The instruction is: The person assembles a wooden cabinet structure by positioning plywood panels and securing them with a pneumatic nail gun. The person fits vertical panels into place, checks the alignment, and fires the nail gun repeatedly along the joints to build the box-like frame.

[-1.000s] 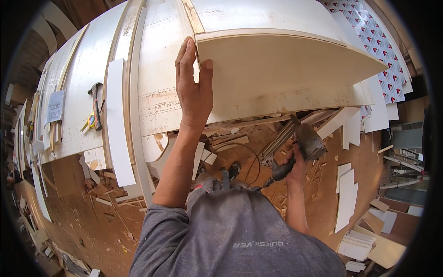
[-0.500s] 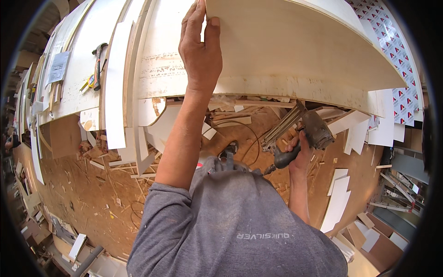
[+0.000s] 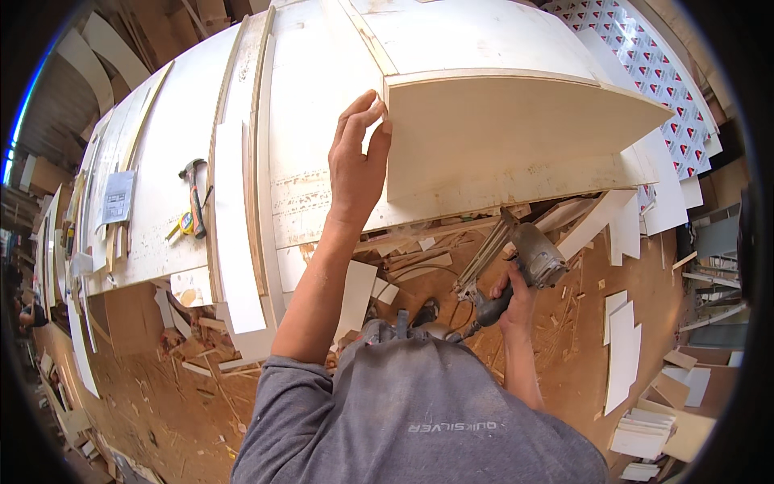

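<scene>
A long white panel (image 3: 500,133) stands on its edge across the white-topped workbench (image 3: 306,97). Its left end meets a wooden strip (image 3: 367,36) running toward the far side. My left hand (image 3: 359,165) is at that corner, thumb against the panel's end and fingers bent around behind it, steadying the panel. Low on the right, beside the bench's near edge, my right hand (image 3: 518,302) is wrapped around the handle of a nail gun (image 3: 534,254). The gun's long slanted magazine points to the left, and a hose connects at its handle.
A hammer (image 3: 194,198) and a yellow tape measure (image 3: 186,223) lie on the bench at left, near a paper sheet (image 3: 118,197). Long white strips (image 3: 239,234) overhang the near edge. Wood offcuts litter the brown floor (image 3: 161,375); white boards (image 3: 621,355) lie at right.
The view has shifted, so the bench and panel appear lower and the panel's far edge and corner now show. My left hand stays at the panel's end; the right still holds the nail gun.
</scene>
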### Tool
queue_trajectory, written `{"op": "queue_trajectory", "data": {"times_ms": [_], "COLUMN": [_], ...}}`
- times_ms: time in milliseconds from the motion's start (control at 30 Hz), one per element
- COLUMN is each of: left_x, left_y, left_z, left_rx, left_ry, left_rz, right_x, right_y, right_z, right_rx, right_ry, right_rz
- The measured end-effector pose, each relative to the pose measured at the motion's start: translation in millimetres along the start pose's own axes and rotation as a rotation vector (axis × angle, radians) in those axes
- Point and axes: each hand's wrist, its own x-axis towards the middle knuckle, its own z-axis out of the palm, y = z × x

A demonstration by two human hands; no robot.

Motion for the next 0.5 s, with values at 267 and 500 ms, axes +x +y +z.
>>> {"op": "queue_trajectory", "data": {"times_ms": [267,500], "left_x": [95.8,131.0], "left_y": [-0.5,-14.8], "left_z": [-45.6,-41.5], "left_rx": [0.059,0.281], "left_ry": [-0.224,-0.572], "left_rz": [0.3,0.508], "right_x": [-44.6,-56.0], "right_y": [-6.2,-33.1], "right_z": [59.6,116.0], "right_rx": [-0.167,-0.149], "right_ry": [-0.103,-0.204], "right_rz": [-0.149,-0.267]}}
